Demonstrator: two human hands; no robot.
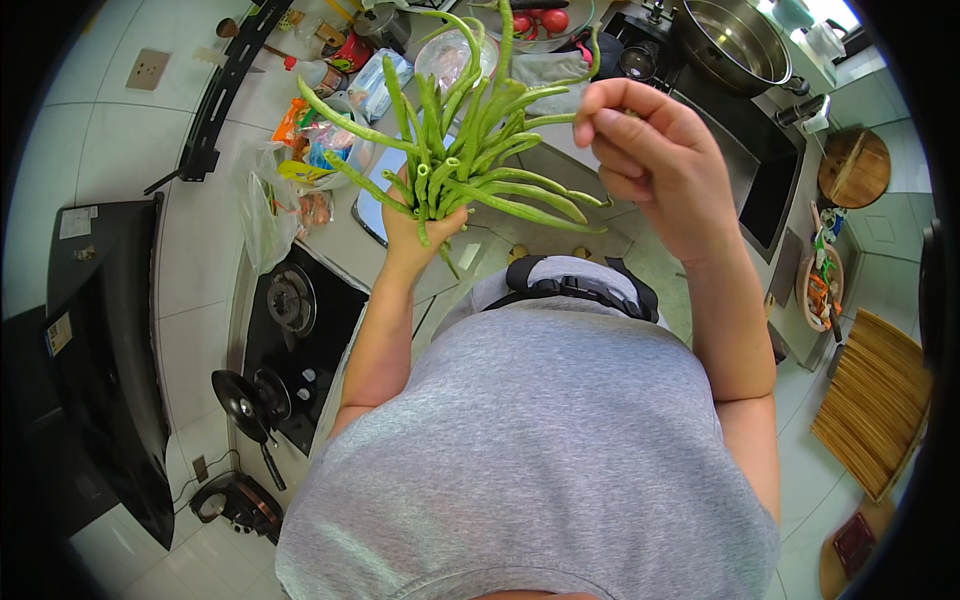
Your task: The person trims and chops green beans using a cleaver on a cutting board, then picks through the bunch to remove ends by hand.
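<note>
My left hand (424, 229) is closed around a thick bunch of long green beans (465, 157), held up above the counter edge. The beans fan out upward and to the right, and several cut or snapped ends face me. To the right, my right hand (656, 150) pinches the tip of one bean (551, 119) that sticks out of the bunch. Its thumb and forefinger are pressed together, and the other fingers are curled. Partly hidden behind the bunch, a pale cutting board (373, 206) lies on the counter.
Tomatoes (553, 21) sit in a glass bowl at the back. A large steel pot (739, 41) stands by the black sink (772, 191). At left are a clear plastic bag (262, 202), a pack of wipes (380, 82) and a gas hob (300, 337) with a small pan (244, 405).
</note>
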